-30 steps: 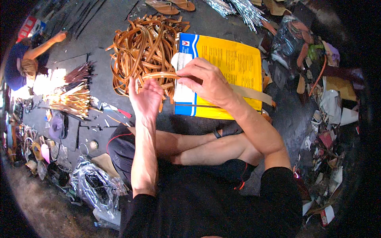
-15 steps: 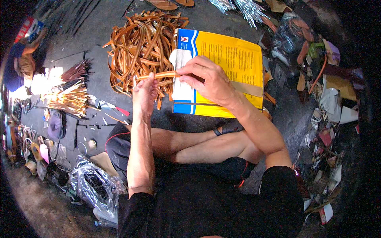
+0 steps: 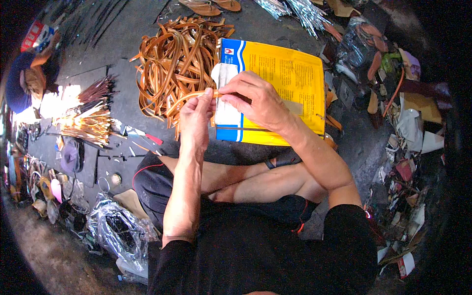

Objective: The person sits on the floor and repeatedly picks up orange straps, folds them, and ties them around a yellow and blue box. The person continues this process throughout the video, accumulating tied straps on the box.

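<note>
A narrow tan-brown strap, leather-like, runs between my two hands. My left hand (image 3: pixel 194 118) pinches the strap (image 3: pixel 189 97) between thumb and fingers, and its free length bends away to the left over the pile. Close by on the right, my right hand (image 3: pixel 258 98) pinches the same strap with thumb and fingertips. Both hands are above the left part of a yellow and blue printed box or tin (image 3: pixel 282 64). A white piece of paper or cloth (image 3: pixel 226 73) lies on its blue side, partly under the strap. Beyond my left hand is a tangled heap of similar brown straps (image 3: pixel 172 59).
My crossed legs (image 3: pixel 255 184) are just below the box. Bundled strips (image 3: pixel 88 123) and a red-handled knife-like tool (image 3: pixel 153 139) lie left. A clear plastic bag (image 3: pixel 118 231) sits lower left. Scraps (image 3: pixel 408 128) litter the right; sandals (image 3: pixel 201 7) are at the far edge. Another person (image 3: pixel 34 81) sits far left.
My left hand has slid right along the strap, closer to my right hand, and the strap's free part now arches left. My right hand has barely moved.
</note>
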